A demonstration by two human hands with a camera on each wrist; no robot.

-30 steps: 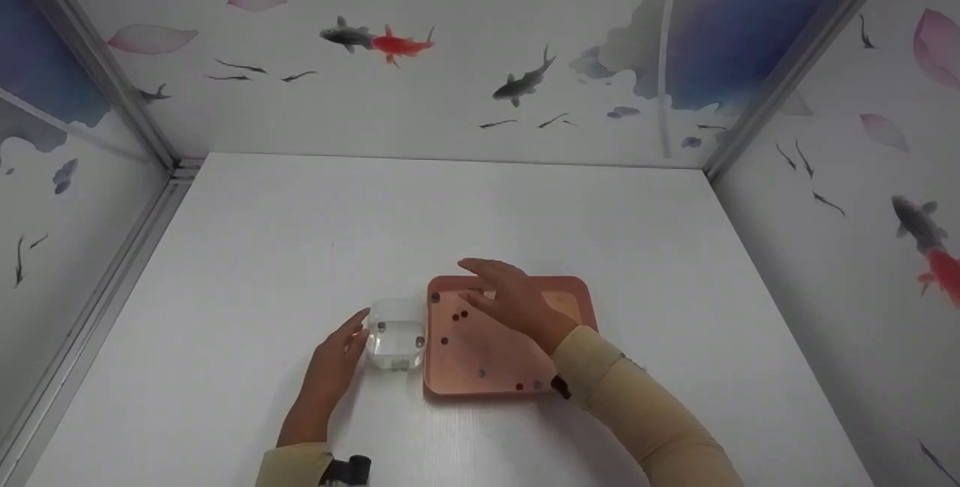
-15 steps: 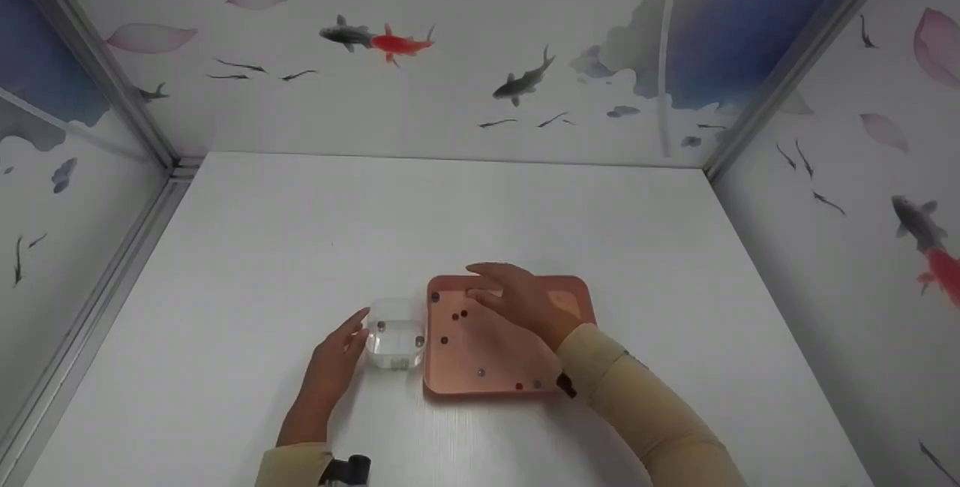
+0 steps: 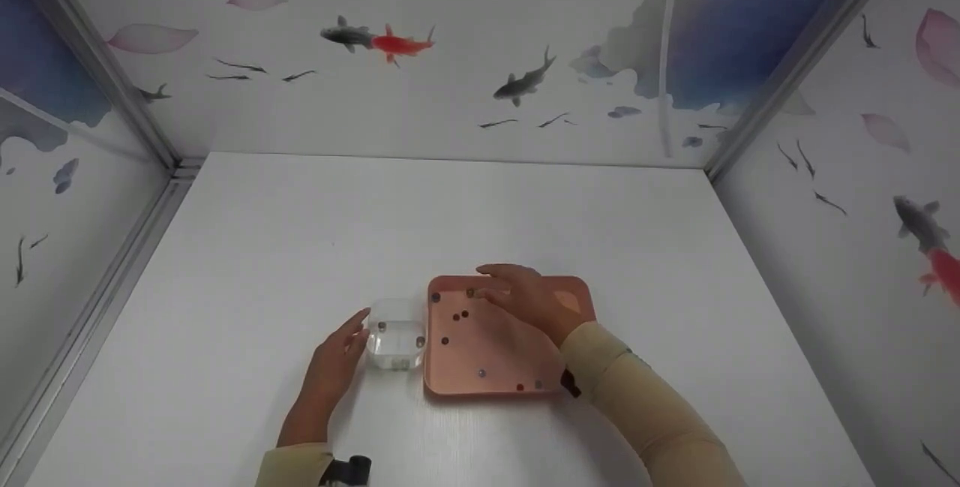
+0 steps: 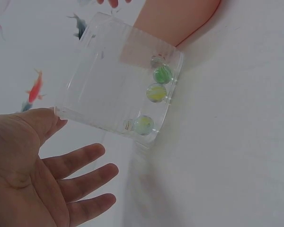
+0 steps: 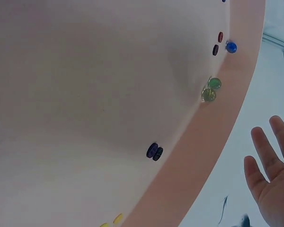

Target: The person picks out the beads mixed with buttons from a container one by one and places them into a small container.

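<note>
My left hand (image 3: pixel 337 367) stands at the left side of a clear plastic container (image 3: pixel 394 361). A fingertip touches its rim in the left wrist view, with the other fingers spread and straight. A green marble (image 4: pixel 163 74), a yellow-streaked marble (image 4: pixel 156 92) and a pale marble (image 4: pixel 144 125) lie in the container. My right hand (image 3: pixel 525 299) hovers over the far part of a salmon-pink tray (image 3: pixel 495 352). Its fingers (image 5: pixel 262 146) are extended, with nothing seen in them. Below it, two greenish marbles (image 5: pixel 211 90) sit against the far tray wall, apart from the hand.
A blue marble (image 5: pixel 231 47) lies in the tray's far left corner. Dark flat discs (image 5: pixel 154 151), a red disc (image 5: pixel 220 37) and yellow discs (image 5: pixel 117 218) are scattered in the tray. The container stands close to the tray's left edge. Fish-patterned walls (image 3: pixel 450 82) enclose the white table (image 3: pixel 300 224).
My right hand has drawn slightly to the right over the tray, and the marbles by its thumb show more clearly. My left hand and the container have kept their places.
</note>
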